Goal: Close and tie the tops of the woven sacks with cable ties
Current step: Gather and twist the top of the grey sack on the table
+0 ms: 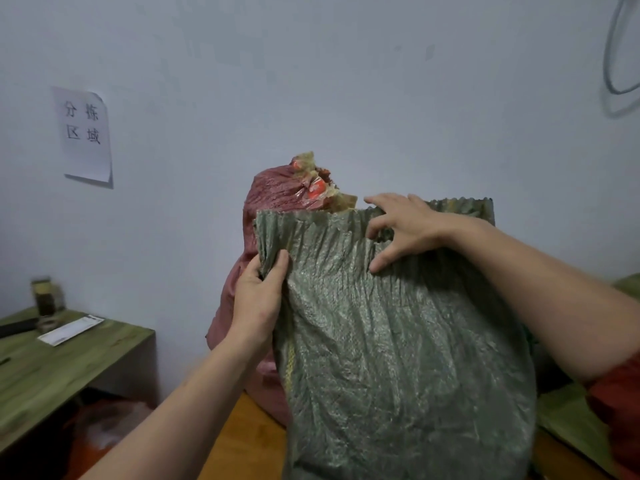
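Sackcloth fills the near view: the green sack (398, 341) stands upright in front of you, from 6 o'clock up to the middle of the frame, with its mouth flat, wide and not yet gathered. Your left hand (258, 299) pinches the pleated corner at the sack's 9 o'clock, thumb in front and fingers behind. Your right hand (405, 230) grips the rim towards 1 o'clock, fingers hooked over the edge and thumb spread on the front face. Neither hand holds a cable tie, and that is the main risk. The white packet (71, 330), which may hold the ties, lies on the low table (52, 368) at 8 o'clock, well apart from you. Letting go to reach for it would likely let this stiff, creased weave spring open again. Bunching too close to the rim could let a tie slide off over the top, so gather lower. How full the sack is cannot be seen, and a slack one may slump once released. Just behind, at 12 o'clock, the red sack (273, 195) stands with its top already bunched. Beyond it, a paper notice (86, 133) hangs on the wall at 10 o'clock.
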